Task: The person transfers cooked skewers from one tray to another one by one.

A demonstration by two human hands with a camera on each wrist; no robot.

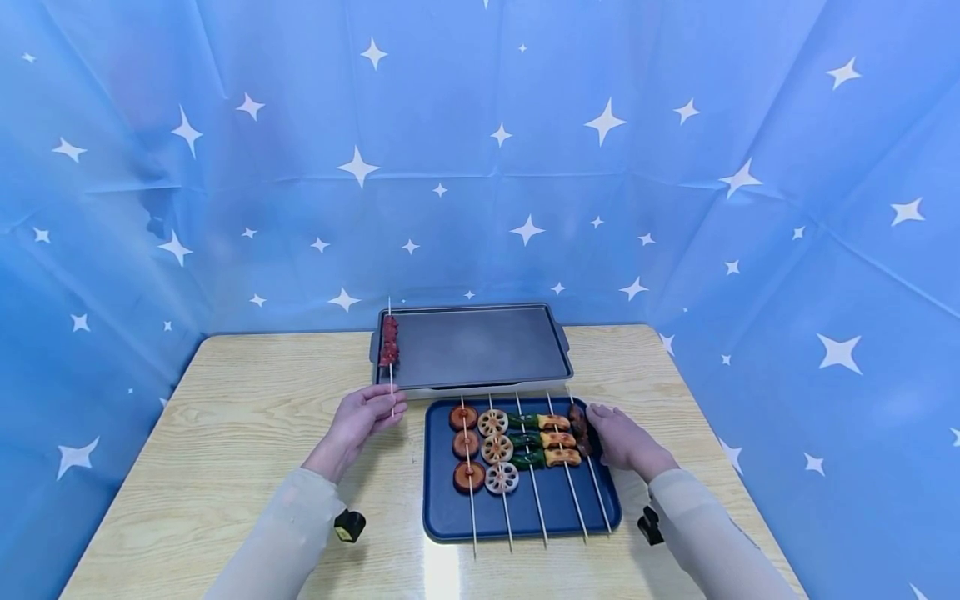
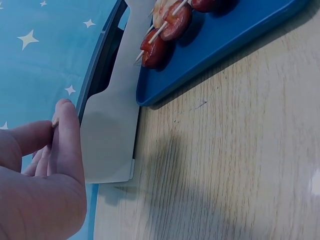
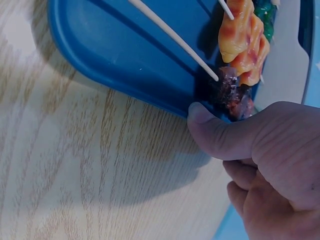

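Note:
My left hand [image 1: 367, 414] pinches the bare lower end of a red meat skewer [image 1: 389, 342] between thumb and fingers. The meat lies along the left end of the dark grill pan [image 1: 480, 346]; whether it touches the surface cannot be told. My right hand [image 1: 630, 442] grips the right edge of the blue tray [image 1: 450, 529], its thumb [image 3: 202, 117] against the rim beside a dark meat skewer [image 1: 579, 429]. Its other fingers are partly hidden. Also on the tray are a skewer of brown-rimmed round slices [image 1: 467, 443], a lotus root skewer [image 1: 497, 450], a green pepper skewer [image 1: 527, 440] and a yellow-orange skewer [image 1: 558, 440].
The grill pan has a pale base [image 2: 107, 135] and stands at the table's back edge, directly behind the tray. Bare wooden tabletop [image 1: 225, 433] stretches out on both sides. A blue star-patterned cloth [image 1: 480, 167] hangs behind and along the sides.

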